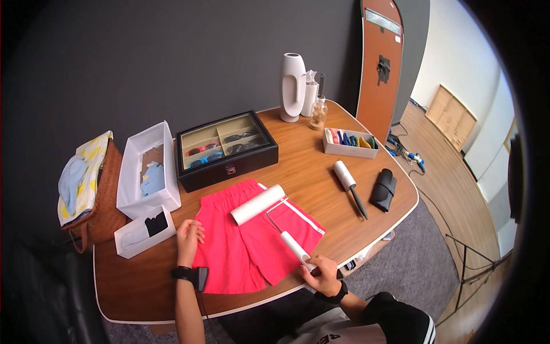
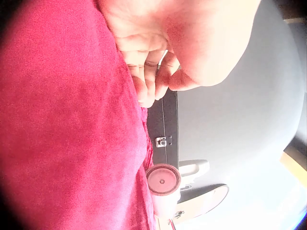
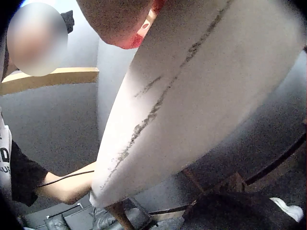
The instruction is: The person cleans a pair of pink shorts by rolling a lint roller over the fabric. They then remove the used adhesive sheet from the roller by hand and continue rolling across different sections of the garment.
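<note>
Pink shorts [image 1: 235, 252] with a white side stripe lie flat at the table's front. My right hand [image 1: 323, 276] grips the white handle of a large lint roller [image 1: 258, 205], whose white cylinder lies across the upper part of the shorts. My left hand [image 1: 190, 236] rests at the left edge of the shorts, fingers loosely bent. In the left wrist view its fingertips are right at the fabric edge, with the roller's round end beyond. The right wrist view shows mostly a white, dark-streaked surface, with part of the hand [image 3: 120, 21] at the top; the handle is hidden there.
A small white box [image 1: 145, 232] of folded cloths, a larger white box [image 1: 149, 198] and a black sunglasses case [image 1: 229, 167] stand at left and behind. A smaller lint roller [image 1: 349, 184], a black pouch [image 1: 383, 190] and a box of colourful rolled items [image 1: 350, 150] lie rightward.
</note>
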The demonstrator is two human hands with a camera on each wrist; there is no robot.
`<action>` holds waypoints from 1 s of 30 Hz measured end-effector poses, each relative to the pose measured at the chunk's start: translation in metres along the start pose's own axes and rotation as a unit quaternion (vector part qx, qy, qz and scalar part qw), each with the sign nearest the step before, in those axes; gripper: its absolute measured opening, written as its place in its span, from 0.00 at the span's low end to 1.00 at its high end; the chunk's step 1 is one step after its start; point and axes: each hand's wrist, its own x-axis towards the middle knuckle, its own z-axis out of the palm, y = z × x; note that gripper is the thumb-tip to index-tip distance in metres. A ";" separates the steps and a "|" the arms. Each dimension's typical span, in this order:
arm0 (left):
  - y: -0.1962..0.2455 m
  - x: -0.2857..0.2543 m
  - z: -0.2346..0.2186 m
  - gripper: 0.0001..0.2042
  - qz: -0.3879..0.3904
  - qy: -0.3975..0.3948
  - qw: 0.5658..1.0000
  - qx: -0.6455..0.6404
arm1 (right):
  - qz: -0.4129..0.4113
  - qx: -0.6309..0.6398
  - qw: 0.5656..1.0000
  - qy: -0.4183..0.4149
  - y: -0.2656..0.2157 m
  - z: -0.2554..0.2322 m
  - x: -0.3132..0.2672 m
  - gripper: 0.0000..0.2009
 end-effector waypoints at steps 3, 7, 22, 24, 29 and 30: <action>0.000 0.000 0.000 0.10 0.001 -0.002 1.000 -0.005 | 0.001 0.005 1.000 -0.001 0.002 0.000 -0.002 0.11; -0.001 0.000 0.000 0.10 0.001 -0.005 1.000 -0.009 | -0.017 0.012 1.000 -0.002 0.004 -0.002 -0.003 0.11; 0.001 -0.003 0.004 0.11 0.012 -0.013 1.000 -0.001 | 0.037 0.002 0.999 -0.038 -0.004 0.003 0.003 0.10; 0.000 -0.002 0.004 0.11 0.016 -0.015 1.000 0.000 | 0.035 -0.011 0.998 -0.046 -0.005 0.004 0.003 0.10; 0.001 -0.004 0.005 0.10 0.015 -0.016 1.000 0.010 | 0.035 -0.027 0.998 -0.054 -0.008 0.005 0.006 0.09; 0.001 -0.004 0.005 0.10 0.014 -0.014 1.000 0.008 | 0.036 -0.033 0.997 -0.056 -0.009 0.005 0.007 0.09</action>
